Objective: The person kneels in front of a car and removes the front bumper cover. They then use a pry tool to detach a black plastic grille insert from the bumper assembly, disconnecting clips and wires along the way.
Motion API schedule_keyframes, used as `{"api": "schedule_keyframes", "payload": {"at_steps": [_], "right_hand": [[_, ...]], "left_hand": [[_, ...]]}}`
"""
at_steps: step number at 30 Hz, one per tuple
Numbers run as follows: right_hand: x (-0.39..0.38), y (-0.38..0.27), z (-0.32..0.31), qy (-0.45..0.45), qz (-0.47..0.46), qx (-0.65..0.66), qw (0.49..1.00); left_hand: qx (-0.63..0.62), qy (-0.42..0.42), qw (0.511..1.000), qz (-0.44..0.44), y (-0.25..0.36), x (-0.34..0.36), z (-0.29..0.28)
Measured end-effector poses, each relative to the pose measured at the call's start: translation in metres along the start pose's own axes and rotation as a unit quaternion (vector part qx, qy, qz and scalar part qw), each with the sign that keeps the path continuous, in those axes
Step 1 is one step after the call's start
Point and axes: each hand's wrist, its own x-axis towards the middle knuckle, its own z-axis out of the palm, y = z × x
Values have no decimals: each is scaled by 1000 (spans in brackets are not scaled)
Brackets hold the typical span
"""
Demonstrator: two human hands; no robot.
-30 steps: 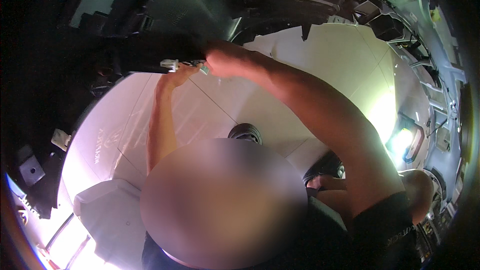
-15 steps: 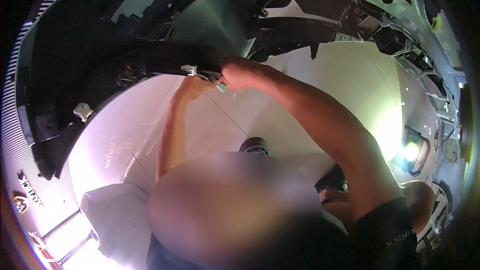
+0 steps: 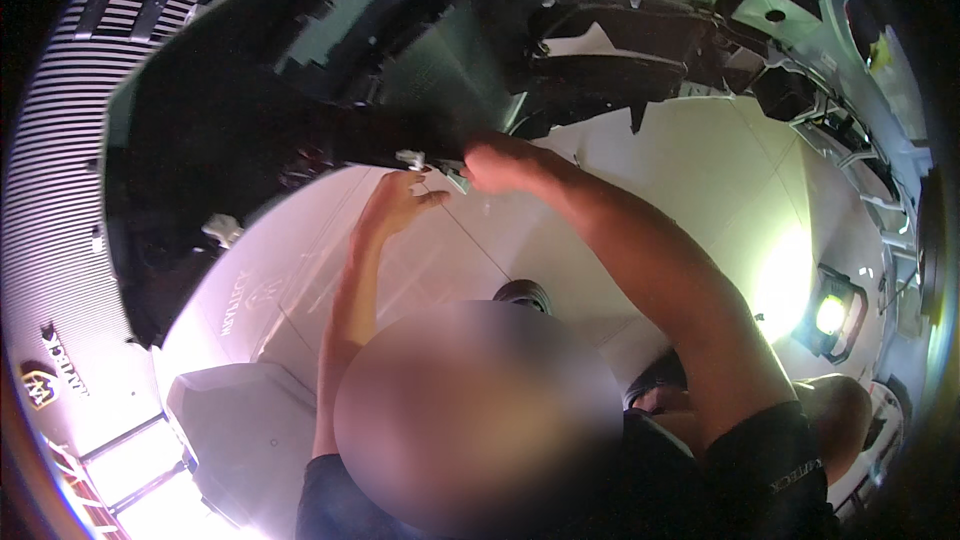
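A large dark curved plastic panel (image 3: 200,190), like the inside of a car bumper, spans the upper left. Below its lower edge is my left hand (image 3: 395,208), thumb spread away from the fingers. Its fingertips reach the edge beside a small white clip (image 3: 411,159); whether they touch it cannot be told. My right hand (image 3: 505,163) is closed at the same edge, just right of the clip. A short pale green piece (image 3: 457,180) sticks out beside its fingers. What that hand grips is hidden.
A lit work lamp (image 3: 832,312) stands on the pale tiled floor (image 3: 700,190) at right. Vehicle body parts with a dark box (image 3: 783,92) curve along the upper right. Another white clip (image 3: 222,231) sits on the panel's left part. A grey-white casing (image 3: 240,425) stands lower left.
My left thumb has come away from the panel's edge and the hand has opened. My right hand stays closed at the edge. The panel appears farther right and lower in the picture.
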Motion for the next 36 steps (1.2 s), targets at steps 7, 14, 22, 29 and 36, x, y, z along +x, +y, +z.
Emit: {"api": "schedule_keyframes", "payload": {"at_steps": [7,14,22,29,36], "right_hand": [[-17,-36,-34,34,-11,75,997],[-37,-119,-82,166,-133,53,976],[-38,-119,-91,128,-124,-3,984],[-39,-129,-84,108,-88,-32,990],[-43,-127,-78,151,-96,-8,984]], "left_hand": [[83,132,960,233,45,-52,-68],[185,197,933,238,61,-54,-76],[285,202,897,271,50,-36,-94],[351,210,853,325,49,-20,-110],[373,246,812,376,20,0,-114]]}}
